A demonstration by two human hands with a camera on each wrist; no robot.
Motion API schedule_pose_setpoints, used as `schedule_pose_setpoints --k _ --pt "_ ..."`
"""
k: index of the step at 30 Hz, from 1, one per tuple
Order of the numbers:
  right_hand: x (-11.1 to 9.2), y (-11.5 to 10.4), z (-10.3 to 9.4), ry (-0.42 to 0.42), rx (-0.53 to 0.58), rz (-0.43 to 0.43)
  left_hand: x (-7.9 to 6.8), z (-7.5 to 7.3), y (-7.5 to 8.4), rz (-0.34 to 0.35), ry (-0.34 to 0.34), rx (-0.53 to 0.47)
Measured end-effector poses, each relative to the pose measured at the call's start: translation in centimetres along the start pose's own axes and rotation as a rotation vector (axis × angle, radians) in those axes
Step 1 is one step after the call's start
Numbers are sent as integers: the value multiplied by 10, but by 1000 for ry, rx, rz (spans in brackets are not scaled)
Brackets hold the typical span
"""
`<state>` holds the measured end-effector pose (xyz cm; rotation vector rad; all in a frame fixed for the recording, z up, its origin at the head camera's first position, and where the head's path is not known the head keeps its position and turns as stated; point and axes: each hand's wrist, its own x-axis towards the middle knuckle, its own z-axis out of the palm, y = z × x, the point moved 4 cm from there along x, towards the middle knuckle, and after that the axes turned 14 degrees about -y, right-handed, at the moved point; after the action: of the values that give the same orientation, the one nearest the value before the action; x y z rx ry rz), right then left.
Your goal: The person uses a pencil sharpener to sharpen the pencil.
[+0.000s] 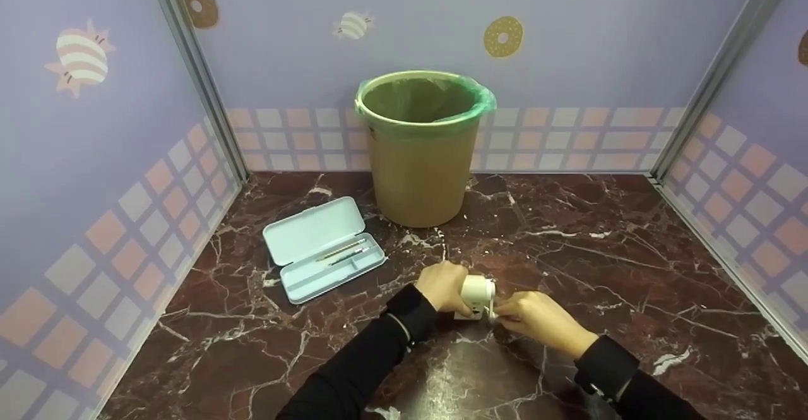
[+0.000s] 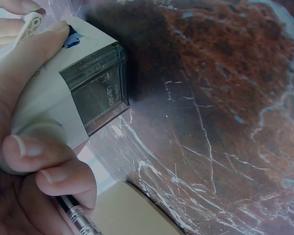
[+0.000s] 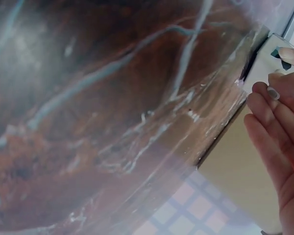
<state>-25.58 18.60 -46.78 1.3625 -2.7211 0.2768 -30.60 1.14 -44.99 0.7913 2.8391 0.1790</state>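
A cream crank pencil sharpener (image 1: 476, 290) is on the dark marbled tabletop, in front of the person. The left hand (image 1: 444, 287) grips its body from the left. In the left wrist view its see-through shavings drawer (image 2: 100, 90) shows, and a pencil (image 2: 79, 215) with a silvery end sticks out beneath the curled fingers. The right hand (image 1: 546, 320) pinches the sharpener's small crank (image 1: 491, 311) on the right side. From the right wrist, the end of the crank knob (image 3: 273, 93) peeks out between the fingers. The pencil's tip is hidden.
An open light-blue pencil case (image 1: 314, 230) lies to the left, with a few pencils (image 1: 342, 251) in its tray. Behind stands a tan waste bin (image 1: 423, 167) lined with a green bag (image 1: 483, 96). Small pale crumbs lie near the bin. Patterned walls (image 1: 284, 136) enclose three sides.
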Motion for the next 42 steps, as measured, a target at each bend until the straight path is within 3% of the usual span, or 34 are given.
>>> schedule_pose_setpoints --k 14,24,42 --pt "-5 -10 -12 43 -4 -61 2 2 -1 -18 -20 39" --pt "-5 -13 -42 142 -69 -104 5 0 1 -24 -44 69" --pt "4 -1 -59 123 -128 -89 6 1 1 36 -41 70"
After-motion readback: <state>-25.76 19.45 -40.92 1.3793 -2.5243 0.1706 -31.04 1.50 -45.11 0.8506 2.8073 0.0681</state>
